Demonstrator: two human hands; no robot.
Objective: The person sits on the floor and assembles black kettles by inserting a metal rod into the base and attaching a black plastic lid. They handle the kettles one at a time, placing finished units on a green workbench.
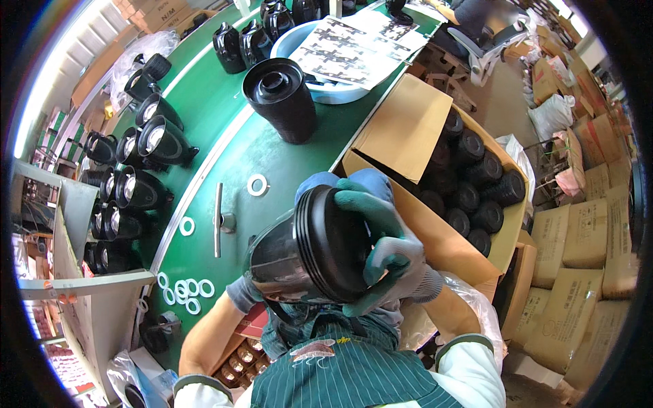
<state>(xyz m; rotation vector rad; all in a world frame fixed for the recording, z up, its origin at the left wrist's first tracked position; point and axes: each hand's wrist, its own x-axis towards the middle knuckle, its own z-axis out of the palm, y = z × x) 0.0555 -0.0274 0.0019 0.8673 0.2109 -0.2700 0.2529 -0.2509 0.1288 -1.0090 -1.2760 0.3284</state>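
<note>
A large glossy black jug body (pixel 273 266) lies tilted in front of my chest, its ribbed round black end piece (pixel 337 248) turned to the right. My right hand (pixel 391 251), in a grey and green glove, wraps its fingers around the rim and face of that end piece. My left hand reaches behind the jug body at its left side. Only the grey cuff (pixel 243 295) shows there; the jug body hides the fingers. Left of the jug, a metal T-shaped tool (pixel 218 221) stands on the green table (pixel 204 146). A white ring (pixel 257 185) lies beyond it.
More white rings (pixel 181 292) lie at the table's near left. Black jugs with shiny insides (pixel 162 139) line the left. A stack of black ribbed parts (pixel 280 98) stands ahead, near a blue basin (pixel 289 42) under printed sheets. An open carton (pixel 401 126) holds black round parts, right.
</note>
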